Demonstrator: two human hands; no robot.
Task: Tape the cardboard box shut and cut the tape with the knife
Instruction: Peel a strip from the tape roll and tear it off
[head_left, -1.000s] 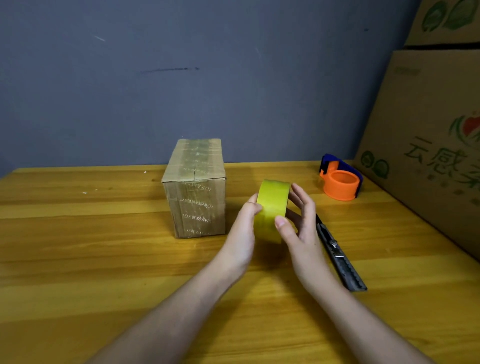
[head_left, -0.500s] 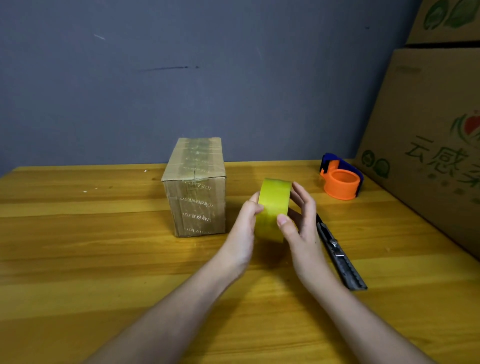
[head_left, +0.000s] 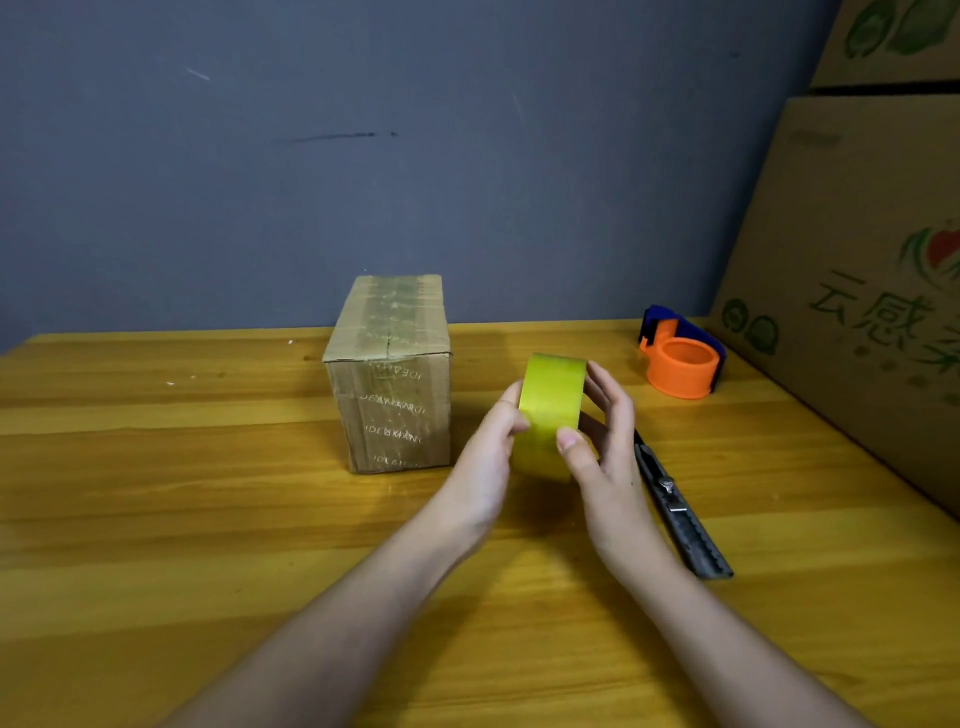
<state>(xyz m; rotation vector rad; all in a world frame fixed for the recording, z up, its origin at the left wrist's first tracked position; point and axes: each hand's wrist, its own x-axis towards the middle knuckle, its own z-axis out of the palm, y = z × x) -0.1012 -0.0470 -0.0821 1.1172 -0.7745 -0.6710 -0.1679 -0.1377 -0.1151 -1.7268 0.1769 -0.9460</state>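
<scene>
Cardboard box (head_left: 390, 374) upright on wooden table (head_left: 156, 519), long axis running near to far, yellow tape roll (head_left: 549, 410) on edge — gripped by left hand (head_left: 488, 457) and right hand (head_left: 605, 457), knife (head_left: 680, 514) lying right, pointing far-left.

**Two bare forearms, nothing worn**

Both arms enter from the lower edge, over the desk (head_left: 156, 519), and are bare from that edge to the fingertips: no sleeve, cuff, glove, watch, ring or bracelet shows on either. The left hand (head_left: 485, 462) is slim, with a narrow wrist and a smooth back. The right hand (head_left: 605, 467) is likewise slender, with long fingers (head_left: 605, 395) and a short, plain, unpainted thumbnail turned toward the camera. A small dark speck sits on the right hand below the base of the fingers. The forearms are smooth and unmarked, widening toward the lower edge.
</scene>
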